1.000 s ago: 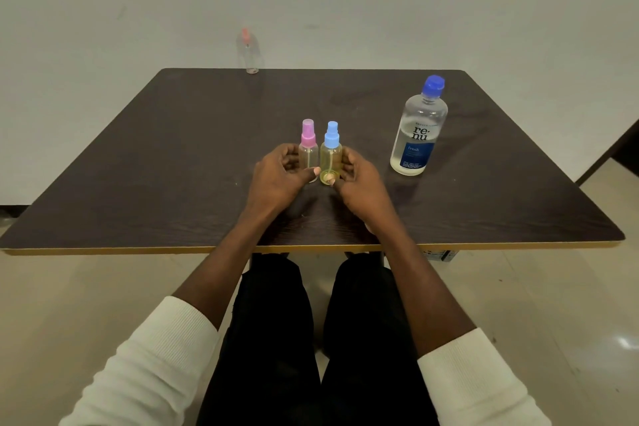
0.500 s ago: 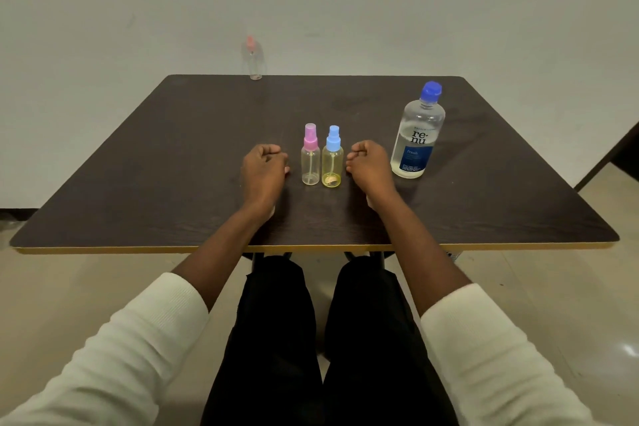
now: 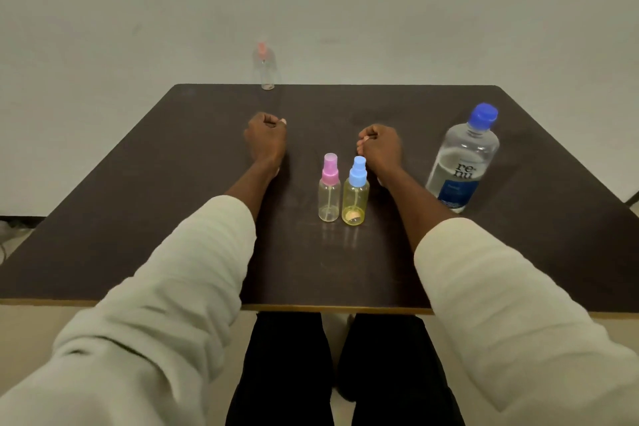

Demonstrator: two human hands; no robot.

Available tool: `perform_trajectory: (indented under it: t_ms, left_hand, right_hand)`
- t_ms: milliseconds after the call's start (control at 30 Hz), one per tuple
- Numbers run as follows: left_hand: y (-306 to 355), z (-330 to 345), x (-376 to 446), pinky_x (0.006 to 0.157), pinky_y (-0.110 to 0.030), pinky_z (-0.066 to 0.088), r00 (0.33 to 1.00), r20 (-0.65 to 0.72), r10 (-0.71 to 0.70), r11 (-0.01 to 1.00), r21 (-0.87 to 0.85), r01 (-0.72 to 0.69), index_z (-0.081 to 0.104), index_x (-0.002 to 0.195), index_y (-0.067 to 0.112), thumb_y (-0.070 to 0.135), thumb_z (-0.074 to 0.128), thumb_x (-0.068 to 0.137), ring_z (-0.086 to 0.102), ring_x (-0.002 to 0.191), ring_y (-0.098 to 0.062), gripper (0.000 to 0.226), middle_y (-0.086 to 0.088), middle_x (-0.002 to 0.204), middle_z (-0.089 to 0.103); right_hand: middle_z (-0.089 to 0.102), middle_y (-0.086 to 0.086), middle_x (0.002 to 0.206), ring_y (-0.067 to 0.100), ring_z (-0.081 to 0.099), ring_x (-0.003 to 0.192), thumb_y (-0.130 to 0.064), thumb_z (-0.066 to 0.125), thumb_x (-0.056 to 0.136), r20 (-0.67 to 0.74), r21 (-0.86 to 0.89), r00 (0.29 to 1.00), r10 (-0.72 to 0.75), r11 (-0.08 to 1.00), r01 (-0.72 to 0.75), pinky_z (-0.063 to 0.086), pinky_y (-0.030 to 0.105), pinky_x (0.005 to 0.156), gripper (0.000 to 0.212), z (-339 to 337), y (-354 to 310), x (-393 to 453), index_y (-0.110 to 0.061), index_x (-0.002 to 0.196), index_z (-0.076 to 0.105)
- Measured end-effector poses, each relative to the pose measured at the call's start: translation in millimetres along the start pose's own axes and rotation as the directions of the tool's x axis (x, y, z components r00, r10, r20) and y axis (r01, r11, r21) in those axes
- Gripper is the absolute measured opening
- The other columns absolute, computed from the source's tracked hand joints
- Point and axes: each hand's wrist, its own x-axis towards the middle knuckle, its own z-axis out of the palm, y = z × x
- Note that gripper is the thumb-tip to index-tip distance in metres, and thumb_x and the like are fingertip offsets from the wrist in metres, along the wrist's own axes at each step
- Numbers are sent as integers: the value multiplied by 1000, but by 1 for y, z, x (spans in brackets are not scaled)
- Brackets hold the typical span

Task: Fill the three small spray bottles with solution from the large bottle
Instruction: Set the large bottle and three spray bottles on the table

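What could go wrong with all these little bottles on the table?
The red-capped spray bottle stands right at the table's far edge, so a clumsy reach might knock it off. The pink-capped bottle and blue-capped bottle stand close together between the forearms, so pulling the left hand or right hand back could tip them. Their necks look narrow, so solution from the large bottle may spill.

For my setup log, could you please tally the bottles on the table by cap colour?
Pink cap: 1, small spray bottle
Light blue cap: 1, yellowish spray bottle
Reddish-orange cap: 1, far spray bottle
Dark blue cap: 1, large bottle
Total: 4
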Motion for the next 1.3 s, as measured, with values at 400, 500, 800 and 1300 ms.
perform_trajectory:
  t_ms: [400, 500, 800, 1300]
  left_hand:
    - [-10, 62, 135, 79, -22, 41, 1000, -27, -5, 1000, 0, 5, 52, 129, 6, 21, 79, 84, 53, 98, -15, 55, -2, 112, 56]
    - [-14, 75, 165, 88, -26, 48, 1000, 9, -17, 1000, 12, 16, 43, 142, 9, 26, 81, 81, 57, 112, -21, 73, -5, 127, 57]
    - [-20, 93, 202, 103, -43, 50, 998, -24, -57, 993, 104, 59, 49, 138, 17, 35, 78, 83, 59, 121, -32, 65, -7, 134, 61]
    - [-20, 91, 190, 75, -17, 45, 998, 55, 17, 984, 175, -26, 61, 115, 8, 25, 75, 90, 61, 105, -19, 33, -2, 113, 62]
  right_hand:
    - [69, 6, 78, 24, 67, 76, 1, 47, 78, 24, -125, 991, -131, 983, 133, 57, 37, 71, 22, 51, 7, 84, -8, 81, 67]
    - [68, 5, 76, 24, 67, 75, 1, 47, 79, 27, -121, 991, -134, 983, 136, 58, 38, 69, 22, 56, 8, 92, -8, 79, 67]
    - [68, 6, 76, 26, 67, 76, 1, 46, 81, 23, -81, 992, -124, 989, 126, 57, 40, 68, 21, 59, 12, 97, -8, 78, 65]
    - [68, 5, 75, 27, 66, 73, -2, 45, 81, 28, -68, 994, -106, 992, 108, 57, 44, 65, 21, 61, 11, 101, -6, 76, 65]
